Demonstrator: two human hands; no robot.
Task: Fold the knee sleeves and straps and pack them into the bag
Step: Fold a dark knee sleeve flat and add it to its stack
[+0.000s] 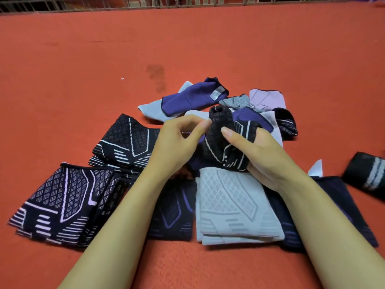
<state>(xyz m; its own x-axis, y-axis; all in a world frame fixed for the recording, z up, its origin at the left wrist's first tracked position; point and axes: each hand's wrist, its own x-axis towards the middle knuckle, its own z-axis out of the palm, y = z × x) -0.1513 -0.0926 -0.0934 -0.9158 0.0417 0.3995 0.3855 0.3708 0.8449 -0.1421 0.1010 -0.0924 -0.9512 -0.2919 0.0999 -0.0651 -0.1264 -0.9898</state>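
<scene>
From the head view, the right hand (258, 161) grips a bunched black knee sleeve (227, 138) with white line markings, thumb across its front and fingers curled behind, while the left hand (177, 142) pinches the sleeve's upper edge between thumb and fingertips. The sleeve is lifted just above a folded grey sleeve (233, 207) that lies near the person. To fold it well, I judge the left hand should draw the pinched edge out flat so the tube is smooth before it is doubled over, then lay it on the black patterned stack (62, 201) at the left. More loose sleeves, purple (191, 99) and lilac (268, 99), lie beyond the hands, and a dark rolled piece (366, 176) sits apart at the right. No bag shows. Everything rests on an orange-red cloth surface (104, 59); a metal grille (83, 4) runs along its far edge.
</scene>
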